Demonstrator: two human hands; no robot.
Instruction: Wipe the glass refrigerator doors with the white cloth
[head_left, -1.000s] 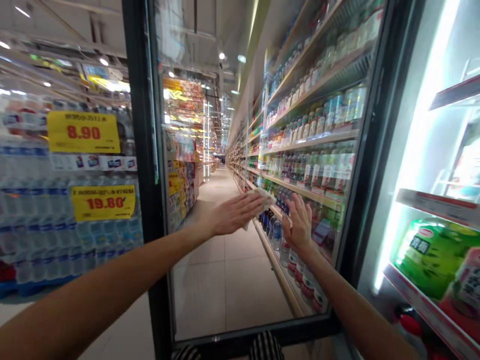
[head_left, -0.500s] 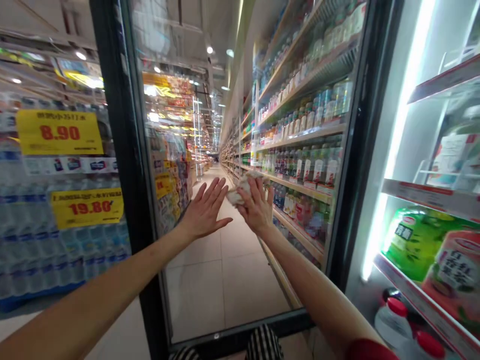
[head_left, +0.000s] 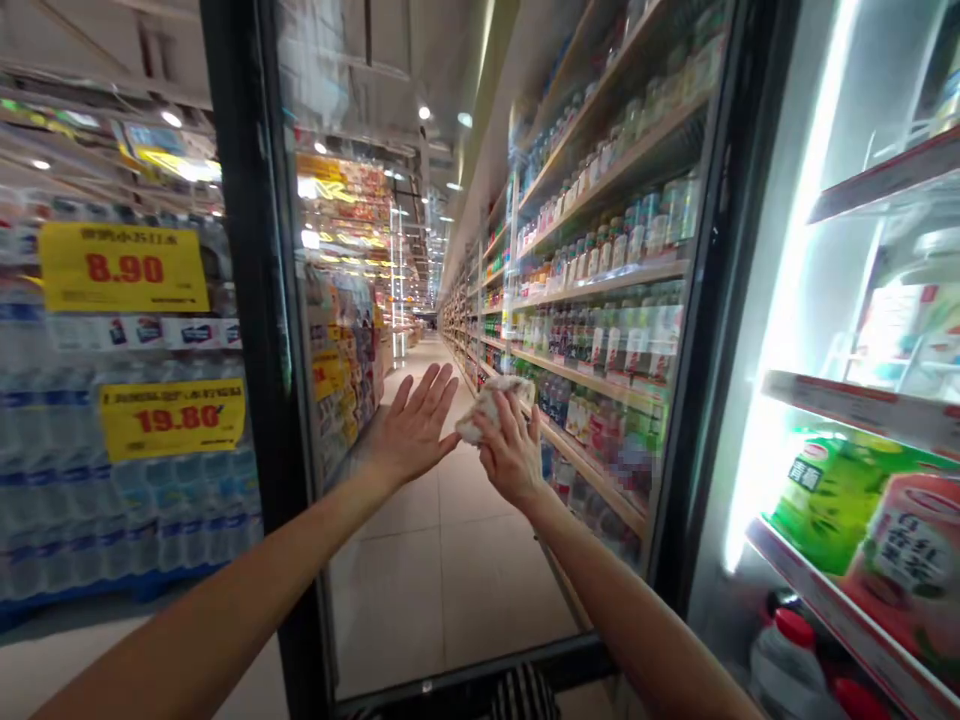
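A glass door (head_left: 390, 590) with a black frame stands in front of me, and shelves of bottles show in or through its pane. My left hand (head_left: 415, 425) lies flat against the glass with fingers spread and nothing in it. Just to its right, my right hand (head_left: 514, 450) presses a crumpled whitish cloth (head_left: 484, 410) against the pane. The cloth sticks out past the fingertips on the left and top; the rest of it is hidden under the palm.
Packed water bottles (head_left: 60, 490) stand at the left with a yellow price sign (head_left: 172, 418). On the right is a lit cooler shelf (head_left: 862, 400) holding a green pack (head_left: 832, 500), a pink pack (head_left: 907, 560) and a red-capped bottle (head_left: 787, 655). Striped fabric (head_left: 525, 692) shows below the door.
My right hand and the cloth have slid a little downward on the glass. The left hand stays flat in nearly the same spot. The view has shifted slightly.
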